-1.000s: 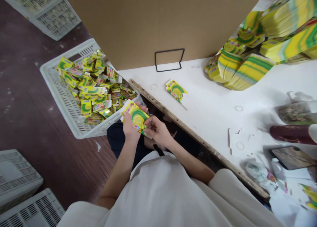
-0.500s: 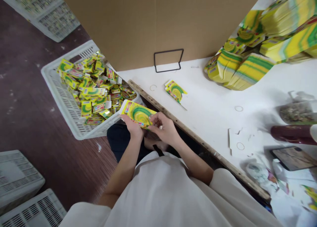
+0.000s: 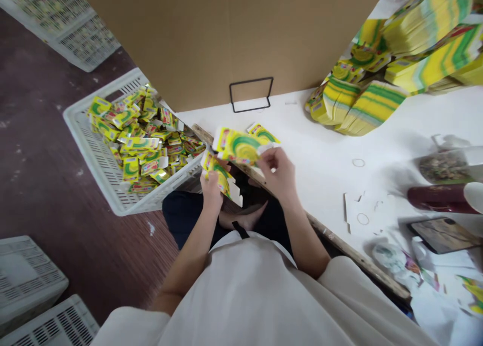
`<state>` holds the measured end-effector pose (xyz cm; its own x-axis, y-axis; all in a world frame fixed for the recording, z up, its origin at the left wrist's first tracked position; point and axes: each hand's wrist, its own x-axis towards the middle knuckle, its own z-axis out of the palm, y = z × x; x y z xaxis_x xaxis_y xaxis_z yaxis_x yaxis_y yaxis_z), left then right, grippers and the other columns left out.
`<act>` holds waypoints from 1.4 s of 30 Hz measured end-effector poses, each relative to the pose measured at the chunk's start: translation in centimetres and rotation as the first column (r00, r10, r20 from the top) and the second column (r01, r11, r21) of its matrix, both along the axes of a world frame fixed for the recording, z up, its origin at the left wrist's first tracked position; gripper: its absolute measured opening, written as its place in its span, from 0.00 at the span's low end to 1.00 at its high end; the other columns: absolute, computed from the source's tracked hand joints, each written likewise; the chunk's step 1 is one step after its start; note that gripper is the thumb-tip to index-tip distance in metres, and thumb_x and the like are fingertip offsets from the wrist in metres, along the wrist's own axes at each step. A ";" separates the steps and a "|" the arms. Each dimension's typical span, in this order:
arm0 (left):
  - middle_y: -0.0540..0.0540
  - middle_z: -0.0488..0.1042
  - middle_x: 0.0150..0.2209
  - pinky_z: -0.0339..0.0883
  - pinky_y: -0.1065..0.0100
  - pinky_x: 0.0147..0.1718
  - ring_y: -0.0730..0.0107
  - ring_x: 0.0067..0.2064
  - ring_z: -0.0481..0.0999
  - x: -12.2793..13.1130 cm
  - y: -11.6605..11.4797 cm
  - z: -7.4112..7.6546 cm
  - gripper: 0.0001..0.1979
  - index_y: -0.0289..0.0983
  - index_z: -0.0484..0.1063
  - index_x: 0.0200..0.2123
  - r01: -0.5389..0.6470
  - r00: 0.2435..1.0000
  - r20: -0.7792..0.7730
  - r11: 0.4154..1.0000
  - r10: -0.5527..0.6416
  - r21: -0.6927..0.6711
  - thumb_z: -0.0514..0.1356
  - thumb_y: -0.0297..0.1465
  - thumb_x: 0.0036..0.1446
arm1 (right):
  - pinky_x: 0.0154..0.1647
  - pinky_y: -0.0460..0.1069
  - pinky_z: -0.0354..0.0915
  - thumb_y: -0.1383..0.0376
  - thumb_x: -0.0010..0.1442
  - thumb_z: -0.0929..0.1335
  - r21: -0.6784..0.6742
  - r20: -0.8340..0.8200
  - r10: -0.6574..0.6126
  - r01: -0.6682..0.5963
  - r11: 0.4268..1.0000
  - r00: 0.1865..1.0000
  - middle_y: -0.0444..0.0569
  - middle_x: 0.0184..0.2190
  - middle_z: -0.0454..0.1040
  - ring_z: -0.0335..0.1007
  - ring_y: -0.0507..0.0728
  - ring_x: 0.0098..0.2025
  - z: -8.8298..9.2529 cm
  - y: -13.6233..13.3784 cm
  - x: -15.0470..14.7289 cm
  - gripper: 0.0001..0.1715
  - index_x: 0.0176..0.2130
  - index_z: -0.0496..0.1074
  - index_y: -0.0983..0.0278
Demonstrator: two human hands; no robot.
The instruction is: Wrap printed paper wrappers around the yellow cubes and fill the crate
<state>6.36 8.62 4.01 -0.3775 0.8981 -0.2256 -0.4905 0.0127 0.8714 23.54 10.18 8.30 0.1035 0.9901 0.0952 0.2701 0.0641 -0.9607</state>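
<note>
My left hand [image 3: 212, 187] is closed on a small yellow-and-green carton [image 3: 222, 177], tilted over my lap, with white end flaps showing at its lower end. Between the fingertips of my right hand [image 3: 278, 172] is a flat yellow-and-green carton [image 3: 238, 146], slightly blurred, raised above the table edge. Behind it on the white table lies another yellow carton [image 3: 264, 133], partly covered by the one I hold. To the left stands a white plastic basket [image 3: 94, 172] holding many small filled-out yellow cartons [image 3: 141, 145].
A large cardboard box [image 3: 226, 39] rises at the back, with a black wire frame [image 3: 251, 94] before it. Bundles of flat cartons [image 3: 372, 107] lie on the right, near a maroon cup [image 3: 433, 199] and a phone [image 3: 447, 235]. More crates [image 3: 30, 275] stand on the floor.
My right hand has moved up and right, drawing one flat carton away from the carton in my left hand. The view has shifted slightly.
</note>
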 end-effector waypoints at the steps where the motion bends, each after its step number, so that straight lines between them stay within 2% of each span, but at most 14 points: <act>1: 0.43 0.78 0.33 0.76 0.58 0.41 0.57 0.37 0.81 -0.1 0.1 0.1 0.32 0.38 0.76 0.37 0.003 1.000 0.024 1.000 -0.003 -0.004 0.65 0.61 0.46 | 0.34 0.49 0.64 0.67 0.60 0.69 0.016 0.060 -0.070 0.069 0.997 0.996 0.44 0.32 0.72 0.66 0.52 0.31 -0.2 0.9 0.9 0.06 0.39 0.67 0.61; 3: 0.43 0.79 0.32 0.77 0.58 0.40 0.60 0.33 0.80 -0.3 0.3 0.6 0.35 0.36 0.77 0.36 -0.023 0.996 0.086 0.999 0.025 -0.025 0.60 0.65 0.49 | 0.37 0.49 0.63 0.70 0.60 0.69 -0.013 0.174 -0.175 0.180 0.984 0.969 0.45 0.32 0.71 0.65 0.52 0.32 -1.2 2.6 2.6 0.09 0.41 0.67 0.62; 5: 0.42 0.80 0.33 0.77 0.59 0.41 0.62 0.32 0.80 -0.5 0.4 1.1 0.37 0.35 0.78 0.37 -0.041 0.987 0.154 0.997 0.052 -0.072 0.55 0.66 0.53 | 0.38 0.50 0.61 0.75 0.56 0.71 -0.085 0.254 -0.217 0.245 0.966 0.943 0.43 0.30 0.67 0.62 0.52 0.31 -2.8 4.1 3.7 0.12 0.37 0.66 0.62; 8: 0.40 0.80 0.36 0.77 0.57 0.43 0.59 0.37 0.82 -0.8 0.5 1.8 0.41 0.35 0.78 0.39 -0.028 0.974 0.220 0.990 0.059 -0.142 0.49 0.68 0.55 | 0.39 0.51 0.59 0.79 0.51 0.73 -0.111 0.287 -0.249 0.291 0.950 0.925 0.45 0.32 0.63 0.60 0.53 0.33 -5.1 5.2 4.4 0.17 0.31 0.64 0.62; 10: 0.39 0.80 0.36 0.77 0.55 0.44 0.57 0.38 0.82 -1.1 0.4 2.1 0.43 0.37 0.77 0.41 -0.011 0.969 0.243 0.987 0.051 -0.162 0.46 0.69 0.55 | 0.41 0.52 0.60 0.79 0.49 0.74 -0.087 0.287 -0.270 0.305 0.948 0.919 0.49 0.36 0.63 0.62 0.56 0.40 -5.5 5.1 4.4 0.20 0.31 0.63 0.61; 14: 0.41 0.80 0.35 0.76 0.53 0.44 0.57 0.38 0.81 -1.2 0.1 2.5 0.43 0.39 0.77 0.46 -0.051 0.969 0.237 0.994 0.073 -0.096 0.43 0.68 0.57 | 0.46 0.55 0.65 0.74 0.53 0.75 -0.017 0.248 -0.219 0.231 0.973 0.944 0.52 0.42 0.66 0.66 0.62 0.48 -3.5 2.8 2.9 0.16 0.37 0.67 0.60; 16: 0.41 0.80 0.35 0.76 0.52 0.43 0.56 0.38 0.81 -0.9 0.1 2.7 0.43 0.39 0.76 0.48 -0.095 0.968 0.229 0.995 0.100 -0.032 0.41 0.68 0.58 | 0.45 0.56 0.67 0.70 0.57 0.73 -0.006 0.198 -0.059 0.061 0.998 0.978 0.50 0.39 0.71 0.70 0.60 0.42 -2.1 0.6 0.8 0.10 0.38 0.71 0.59; 17: 0.40 0.80 0.35 0.76 0.53 0.43 0.55 0.38 0.81 -0.6 0.1 2.8 0.44 0.39 0.76 0.47 -0.117 0.968 0.222 0.993 0.115 -0.006 0.40 0.68 0.57 | 0.45 0.56 0.68 0.70 0.61 0.71 -0.013 0.109 0.147 -0.147 0.989 0.983 0.49 0.38 0.73 0.71 0.59 0.40 -1.5 -0.6 -0.5 0.08 0.40 0.72 0.59; 18: 0.40 0.80 0.35 0.76 0.54 0.42 0.55 0.39 0.81 -0.4 0.1 3.0 0.44 0.40 0.77 0.46 -0.140 0.969 0.207 0.990 0.134 0.015 0.39 0.68 0.57 | 0.44 0.55 0.70 0.69 0.61 0.70 -0.016 0.072 0.253 -0.252 0.968 0.965 0.48 0.38 0.76 0.73 0.59 0.39 -1.1 -1.7 -2.0 0.08 0.42 0.72 0.58; 20: 0.40 0.79 0.35 0.76 0.56 0.41 0.55 0.41 0.81 0.1 0.2 3.2 0.46 0.40 0.77 0.44 -0.196 0.970 0.160 0.979 0.186 0.051 0.36 0.69 0.57 | 0.45 0.54 0.72 0.71 0.60 0.71 -0.004 0.041 0.358 -0.358 0.934 0.933 0.49 0.44 0.78 0.75 0.59 0.44 -0.6 -3.7 -4.7 0.12 0.44 0.73 0.58; 25: 0.41 0.78 0.32 0.75 0.59 0.39 0.57 0.39 0.80 0.5 -0.1 3.7 0.47 0.40 0.77 0.41 -0.269 0.963 0.075 0.952 0.260 0.147 0.34 0.69 0.55 | 0.50 0.56 0.72 0.68 0.61 0.69 -0.037 -0.015 0.357 -0.358 0.933 0.934 0.53 0.45 0.76 0.74 0.60 0.48 -0.5 -5.2 -7.7 0.10 0.44 0.71 0.59; 32: 0.45 0.72 0.27 0.74 0.60 0.35 0.62 0.30 0.74 0.7 -0.5 3.4 0.47 0.40 0.76 0.39 -0.227 0.971 0.108 0.960 0.211 0.165 0.36 0.72 0.51 | 0.39 0.52 0.71 0.69 0.55 0.72 -0.173 -0.075 0.342 -0.350 0.921 0.937 0.46 0.36 0.73 0.72 0.56 0.37 -0.2 -4.3 -6.8 0.13 0.38 0.65 0.59; 37: 0.44 0.73 0.30 0.75 0.58 0.38 0.60 0.34 0.76 1.3 -1.1 3.1 0.42 0.42 0.74 0.37 -0.187 0.982 0.032 0.969 0.184 0.164 0.42 0.71 0.51 | 0.34 0.50 0.67 0.68 0.53 0.73 -0.201 -0.112 0.307 -0.324 0.925 0.945 0.43 0.32 0.71 0.70 0.55 0.33 -0.3 -4.3 -6.5 0.15 0.36 0.63 0.58; 42: 0.39 0.75 0.35 0.76 0.54 0.42 0.50 0.45 0.78 1.4 -1.3 3.5 0.44 0.41 0.75 0.42 -0.164 0.985 -0.032 0.970 0.172 0.177 0.42 0.71 0.51 | 0.32 0.48 0.65 0.59 0.52 0.75 -0.207 -0.255 0.330 -0.384 0.900 0.909 0.40 0.30 0.70 0.68 0.53 0.31 -1.0 -4.2 -6.5 0.19 0.36 0.63 0.59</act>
